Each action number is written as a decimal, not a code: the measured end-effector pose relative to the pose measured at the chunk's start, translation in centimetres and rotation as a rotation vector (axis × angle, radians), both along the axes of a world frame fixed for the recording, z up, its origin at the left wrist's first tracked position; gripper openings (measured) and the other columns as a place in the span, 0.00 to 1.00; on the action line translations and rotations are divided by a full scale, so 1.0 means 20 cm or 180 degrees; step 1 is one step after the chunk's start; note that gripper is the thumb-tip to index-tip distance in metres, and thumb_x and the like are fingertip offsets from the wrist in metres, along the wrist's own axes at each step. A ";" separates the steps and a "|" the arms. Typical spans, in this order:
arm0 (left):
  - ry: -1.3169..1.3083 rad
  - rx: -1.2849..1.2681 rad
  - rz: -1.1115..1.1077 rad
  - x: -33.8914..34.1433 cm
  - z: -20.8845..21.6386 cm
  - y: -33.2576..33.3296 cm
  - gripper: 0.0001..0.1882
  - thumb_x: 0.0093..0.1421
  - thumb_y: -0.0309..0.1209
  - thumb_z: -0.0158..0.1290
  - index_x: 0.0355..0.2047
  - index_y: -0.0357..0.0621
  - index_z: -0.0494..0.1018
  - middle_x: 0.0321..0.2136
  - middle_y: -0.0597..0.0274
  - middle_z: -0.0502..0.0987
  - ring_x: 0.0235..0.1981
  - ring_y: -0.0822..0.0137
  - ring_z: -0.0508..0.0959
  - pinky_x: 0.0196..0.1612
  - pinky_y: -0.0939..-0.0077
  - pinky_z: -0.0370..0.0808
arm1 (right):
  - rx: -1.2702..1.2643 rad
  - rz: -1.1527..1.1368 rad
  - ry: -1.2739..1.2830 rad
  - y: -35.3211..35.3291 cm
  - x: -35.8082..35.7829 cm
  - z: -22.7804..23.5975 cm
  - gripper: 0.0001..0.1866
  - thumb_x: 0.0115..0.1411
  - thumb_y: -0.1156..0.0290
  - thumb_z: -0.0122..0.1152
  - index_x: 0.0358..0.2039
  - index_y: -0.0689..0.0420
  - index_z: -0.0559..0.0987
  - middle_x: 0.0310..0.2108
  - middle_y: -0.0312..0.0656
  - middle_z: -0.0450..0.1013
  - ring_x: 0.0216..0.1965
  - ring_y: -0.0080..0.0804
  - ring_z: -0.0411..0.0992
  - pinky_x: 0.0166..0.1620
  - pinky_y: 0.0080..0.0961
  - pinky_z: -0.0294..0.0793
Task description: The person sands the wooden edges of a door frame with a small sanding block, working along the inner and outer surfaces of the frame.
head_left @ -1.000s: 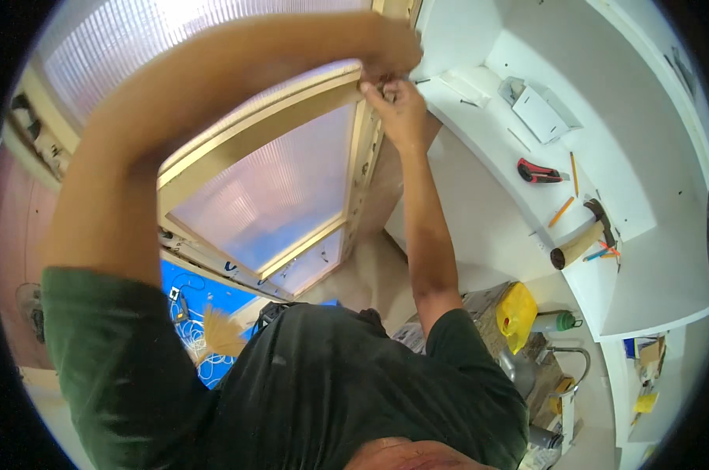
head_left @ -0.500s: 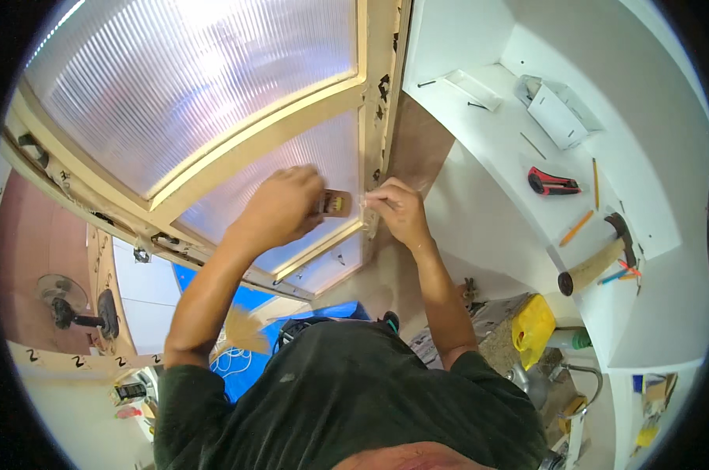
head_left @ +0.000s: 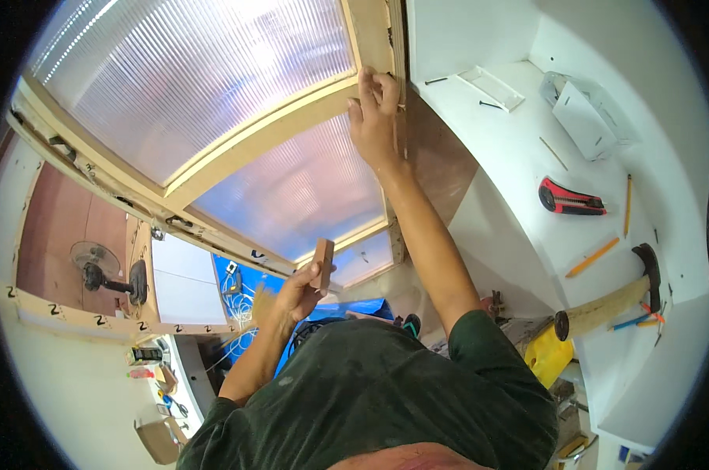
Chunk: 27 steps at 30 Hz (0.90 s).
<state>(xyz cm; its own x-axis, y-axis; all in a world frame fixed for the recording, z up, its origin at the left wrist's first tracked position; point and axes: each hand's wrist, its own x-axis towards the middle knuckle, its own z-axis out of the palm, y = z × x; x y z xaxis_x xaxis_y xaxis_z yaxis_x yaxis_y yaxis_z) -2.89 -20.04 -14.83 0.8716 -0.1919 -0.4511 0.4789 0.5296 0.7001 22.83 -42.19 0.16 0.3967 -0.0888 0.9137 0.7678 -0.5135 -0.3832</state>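
A cream wooden-framed door with ribbed translucent panels stands in front of me. My left hand is low before it, near my body, with its fingers wrapped round a small wooden hand plane, a brown block held upright. The plane is apart from the door. Higher up, my right hand reaches to the door's right-hand upright. Its fingertips rest at the wood there, partly bent and apart, with nothing seen in them.
On the white shelf at right lie a red-and-black utility knife, a hammer, pencils, a white tray and a clear box. A fan stands at left. Blue sheeting covers the floor.
My left hand has drawn the plane down toward my body and turned it. My right hand has moved up along the door's right upright, and its pinched fingers have spread.
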 end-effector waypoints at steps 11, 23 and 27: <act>-0.4626 0.5801 0.1519 0.60 0.98 -0.15 0.34 0.54 0.29 0.74 0.61 0.44 0.76 0.50 0.51 0.81 0.49 0.46 0.79 0.53 0.54 0.75 | 0.0698 0.0411 0.0442 -0.09 0.06 -0.02 0.09 0.61 0.72 0.72 0.41 0.56 0.83 0.36 0.45 0.80 0.39 0.48 0.80 0.40 0.42 0.78; -0.4950 0.6253 0.1577 0.93 1.00 -0.16 0.31 0.53 0.27 0.71 0.58 0.47 0.77 0.51 0.56 0.80 0.52 0.50 0.79 0.56 0.54 0.75 | 0.0267 0.1004 -0.0143 -0.10 -0.12 0.03 0.31 0.56 0.70 0.79 0.60 0.55 0.80 0.55 0.47 0.71 0.56 0.48 0.73 0.58 0.44 0.75; -0.5033 0.6257 0.1641 0.96 1.00 -0.16 0.31 0.52 0.26 0.71 0.58 0.47 0.77 0.49 0.58 0.80 0.50 0.50 0.78 0.55 0.55 0.74 | -0.0151 0.0881 0.0060 -0.01 -0.09 0.02 0.36 0.51 0.64 0.82 0.63 0.41 0.81 0.53 0.41 0.71 0.53 0.44 0.76 0.58 0.45 0.75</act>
